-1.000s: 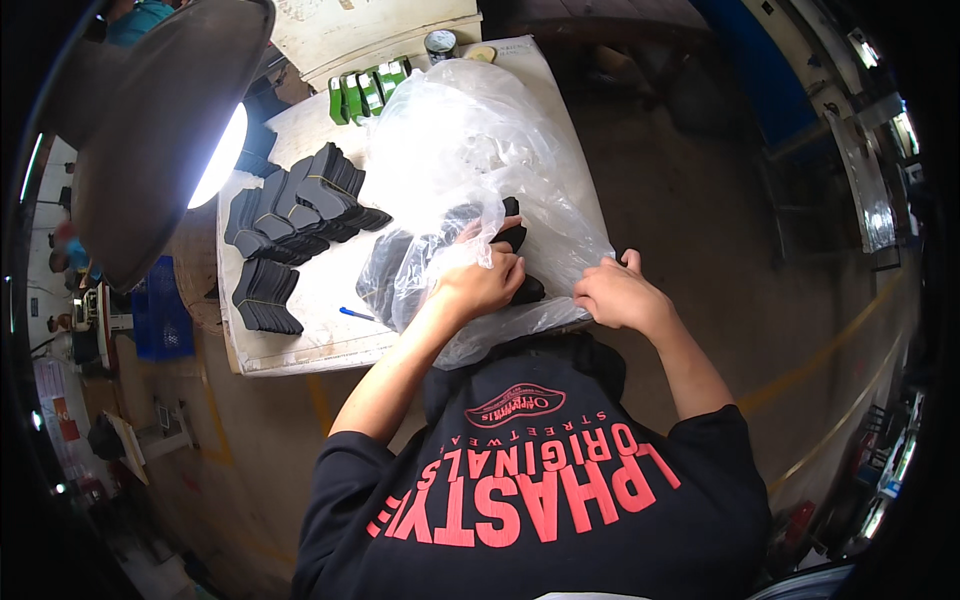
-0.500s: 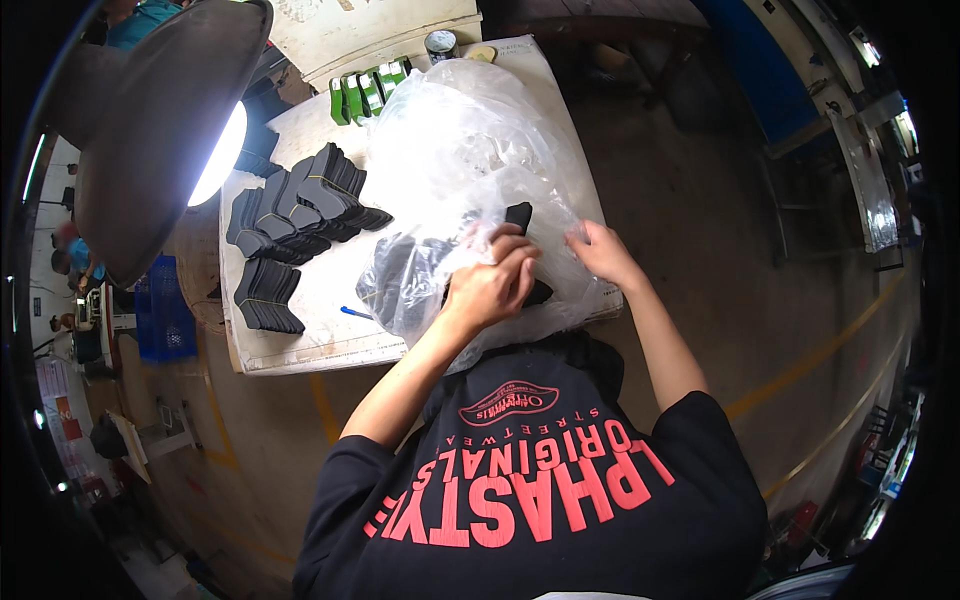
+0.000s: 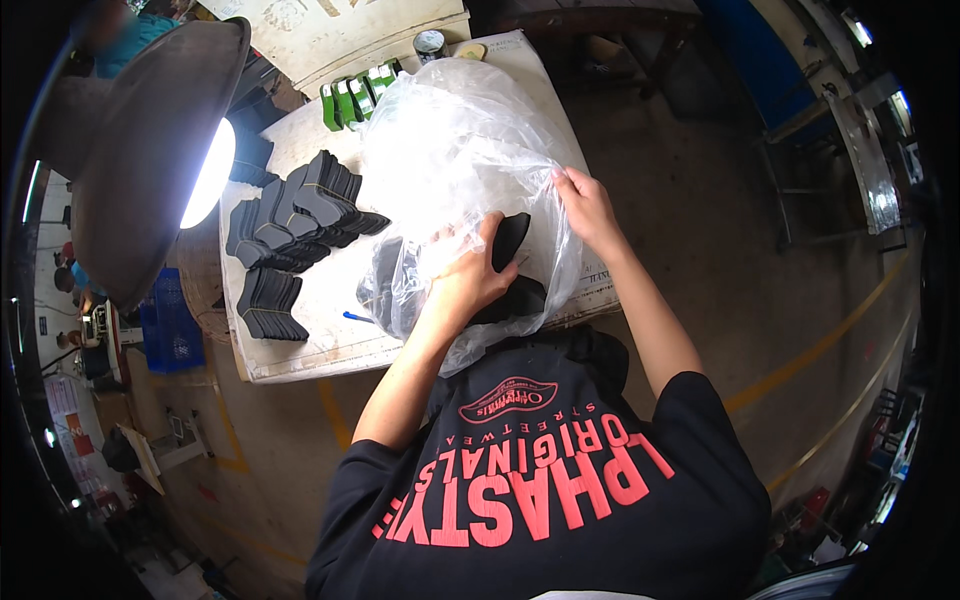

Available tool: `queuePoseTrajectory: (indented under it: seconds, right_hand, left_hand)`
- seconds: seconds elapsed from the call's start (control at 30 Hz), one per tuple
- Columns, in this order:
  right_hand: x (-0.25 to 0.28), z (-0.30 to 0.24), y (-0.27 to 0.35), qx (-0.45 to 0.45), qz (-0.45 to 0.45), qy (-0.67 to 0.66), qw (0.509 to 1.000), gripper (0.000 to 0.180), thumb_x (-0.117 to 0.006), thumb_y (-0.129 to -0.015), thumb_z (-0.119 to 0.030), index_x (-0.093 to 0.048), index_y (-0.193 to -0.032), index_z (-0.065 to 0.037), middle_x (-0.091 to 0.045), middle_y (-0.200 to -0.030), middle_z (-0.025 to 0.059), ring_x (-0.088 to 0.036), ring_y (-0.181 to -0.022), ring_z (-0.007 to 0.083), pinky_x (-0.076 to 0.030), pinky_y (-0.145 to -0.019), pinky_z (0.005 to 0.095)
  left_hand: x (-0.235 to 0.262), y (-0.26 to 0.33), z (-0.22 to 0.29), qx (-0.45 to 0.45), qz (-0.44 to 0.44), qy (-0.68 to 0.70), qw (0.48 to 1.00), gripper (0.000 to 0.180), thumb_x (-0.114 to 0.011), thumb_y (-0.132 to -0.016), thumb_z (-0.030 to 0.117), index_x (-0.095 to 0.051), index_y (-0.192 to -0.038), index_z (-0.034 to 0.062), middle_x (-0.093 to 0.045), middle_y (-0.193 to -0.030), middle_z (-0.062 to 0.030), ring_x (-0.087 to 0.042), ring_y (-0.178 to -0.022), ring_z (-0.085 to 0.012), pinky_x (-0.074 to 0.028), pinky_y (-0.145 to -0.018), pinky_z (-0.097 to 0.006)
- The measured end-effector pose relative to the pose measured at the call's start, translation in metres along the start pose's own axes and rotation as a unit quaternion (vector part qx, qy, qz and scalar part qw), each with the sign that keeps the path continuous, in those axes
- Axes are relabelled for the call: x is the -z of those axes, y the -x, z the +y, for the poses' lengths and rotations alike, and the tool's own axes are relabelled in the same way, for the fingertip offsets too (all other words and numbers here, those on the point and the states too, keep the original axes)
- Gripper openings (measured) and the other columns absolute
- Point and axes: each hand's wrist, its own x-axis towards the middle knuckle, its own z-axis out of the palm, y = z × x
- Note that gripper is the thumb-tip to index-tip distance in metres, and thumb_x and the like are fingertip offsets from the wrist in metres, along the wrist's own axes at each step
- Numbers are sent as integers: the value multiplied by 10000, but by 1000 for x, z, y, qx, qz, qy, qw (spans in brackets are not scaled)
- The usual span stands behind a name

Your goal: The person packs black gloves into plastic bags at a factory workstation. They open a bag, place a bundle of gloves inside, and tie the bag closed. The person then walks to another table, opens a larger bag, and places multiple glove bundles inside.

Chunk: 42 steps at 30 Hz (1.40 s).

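Observation:
A large clear plastic bag [image 3: 450, 120] lies crumpled on the table. My left hand [image 3: 468, 278] is at its near side, with some fingers behind the film and a dark curved piece [image 3: 511, 241] between thumb and forefinger. Another black piece [image 3: 520, 298] shows under that hand, partly covered by plastic. More dark pieces [image 3: 382, 280] show through the film at the left. My right hand [image 3: 586, 207] pinches the bag's right edge and holds it up, fingers closed on the film.
Stacks of black curved pieces [image 3: 300, 205] stand left on the white table [image 3: 330, 355], with another stack [image 3: 272, 305] nearer. Green pieces [image 3: 358, 95] and a tape roll [image 3: 431, 45] are at the back. A blue pen [image 3: 357, 317] lies near the bag. A lamp [image 3: 150, 150] hangs left.
My right hand has moved up and away, pulling the bag edge with it. My left hand has turned and spread more around the dark piece, which now shows more.

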Motion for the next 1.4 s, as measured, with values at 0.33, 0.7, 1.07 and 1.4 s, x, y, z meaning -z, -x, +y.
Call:
queuePoseTrajectory:
  seconds: [0.33,0.7,1.07,1.4]
  right_hand:
    - [-15,17,-17,22,136,123,983,351,-658,-942,-329,-695,-1044,6,-747,-932,184,-727,-895,340,-553,-803,419]
    - [-24,-11,-31,39,99,-47,993,311,-666,-933,-188,-706,-1156,25,-763,-966,164,-740,-859,236,-559,-780,341]
    - [-11,-72,22,161,8,-153,975,254,-609,-950,-13,-665,-1196,21,-670,-949,29,-580,-826,84,-489,-760,254]
    - [11,-106,66,300,-44,-109,947,186,-567,-890,4,-570,-1076,10,-584,-980,130,-571,-861,201,-480,-784,306]
  left_hand:
    - [12,13,0,33,20,5,999,618,-792,-778,280,-562,-1328,118,-640,-1157,-228,-619,-1099,-418,-510,-925,-492]
    - [10,20,0,50,-2,15,999,663,-789,-796,281,-526,-1378,103,-651,-1150,-217,-639,-1052,-435,-517,-912,-500]
    - [-13,0,-12,39,33,-36,998,699,-799,-749,319,-557,-1365,93,-589,-1209,-208,-635,-1064,-429,-540,-884,-507]
    - [2,-13,-25,-69,164,108,978,401,-639,-908,71,-602,-1305,118,-673,-922,-135,-656,-916,-317,-501,-876,-457]
